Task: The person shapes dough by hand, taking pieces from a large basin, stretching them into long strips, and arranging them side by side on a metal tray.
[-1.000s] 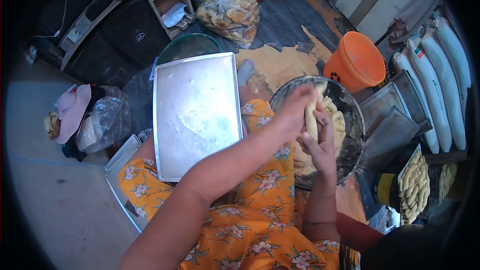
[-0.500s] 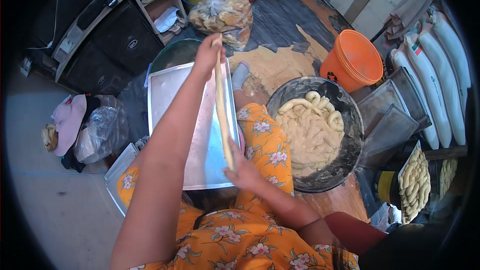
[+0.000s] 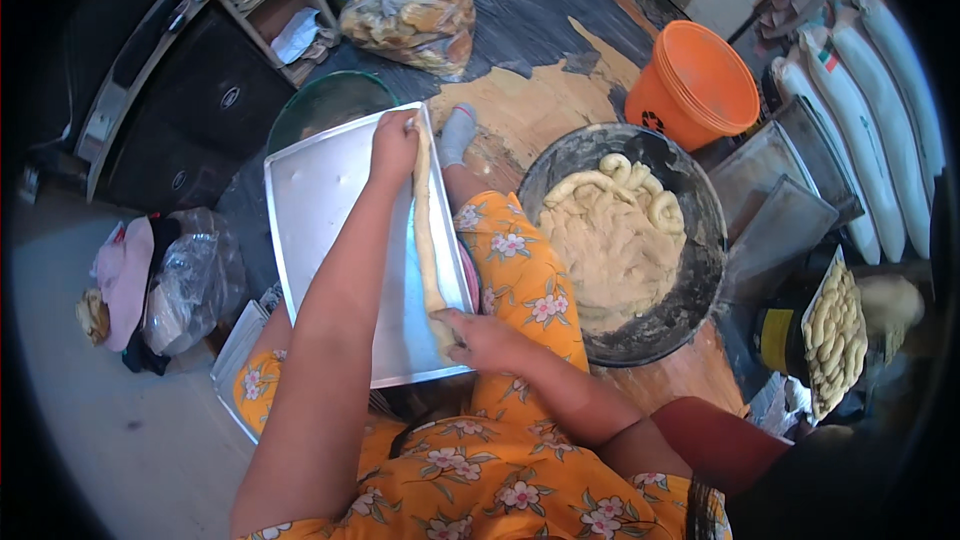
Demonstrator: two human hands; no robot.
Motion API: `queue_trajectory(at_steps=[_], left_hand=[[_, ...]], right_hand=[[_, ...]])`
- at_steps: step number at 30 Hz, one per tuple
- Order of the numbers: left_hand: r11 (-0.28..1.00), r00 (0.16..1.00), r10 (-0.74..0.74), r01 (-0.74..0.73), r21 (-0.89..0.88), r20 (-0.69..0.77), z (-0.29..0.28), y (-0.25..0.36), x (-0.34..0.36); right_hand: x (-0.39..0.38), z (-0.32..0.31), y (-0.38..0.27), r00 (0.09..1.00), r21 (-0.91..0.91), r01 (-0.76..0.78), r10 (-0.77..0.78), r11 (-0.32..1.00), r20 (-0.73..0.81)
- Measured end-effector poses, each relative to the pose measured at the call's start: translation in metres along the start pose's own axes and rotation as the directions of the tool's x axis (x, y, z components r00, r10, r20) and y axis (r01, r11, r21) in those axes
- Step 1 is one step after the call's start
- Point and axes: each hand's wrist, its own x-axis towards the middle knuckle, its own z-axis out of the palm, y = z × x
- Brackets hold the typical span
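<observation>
In the left hand [image 3: 396, 148], the far end of a long, thin dough rope [image 3: 424, 220], with fingers curled tight around it. In the right hand [image 3: 485, 340], the near end of the same dough rope, with fingers and thumb bent around it. Stretched long between both hands, almost straight, along the right side of a flat silver baking tray [image 3: 325, 190]. Hard to tell if touching the tray all the way along. Across the middle of the tray, the left arm [image 3: 335, 320]. Just right of the tray, a knee in orange cloth with pink flowers [image 3: 515, 260].

To the right, near the knee, a big round black basin [image 3: 695, 300]. In it, a wide, soft lump of dough [image 3: 605, 260], with fat curly dough strips [image 3: 645, 185] at the far side. Just past the basin, an orange bucket [image 3: 665, 90]. Past the tray, a green tub [image 3: 290, 125] and a foot in a gray sock [image 3: 459, 130]. Farther away, a see-through bag full of brown and yellow bits [image 3: 410, 20]. Far right, plump white sacks [image 3: 885, 110], and lower down, a tray of small dough pieces [image 3: 833, 340] in rows. Far left, a pink hat [image 3: 122, 285] beside a crinkly clear plastic bag [image 3: 195, 280].
</observation>
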Motion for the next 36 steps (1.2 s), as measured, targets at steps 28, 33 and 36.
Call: queue_trajectory(at_steps=[28,33,36], left_hand=[[0.902,0.689,0.339,-0.431,-0.015,0.64,0.108,0.17,-0.131],[0.961,0.731,0.257,-0.261,-0.09,0.632,0.125,0.155,-0.126],[0.96,0.741,0.224,-0.056,-0.274,0.634,0.135,0.138,-0.131]], right_hand=[[-0.044,-0.212,0.305,0.413,-0.124,-0.876,0.593,0.466,-0.692],[-0.048,-0.241,0.257,0.462,0.646,-0.045,0.59,0.762,-0.663],[-0.065,-0.228,0.187,0.501,0.581,0.425,0.354,0.694,-0.79]])
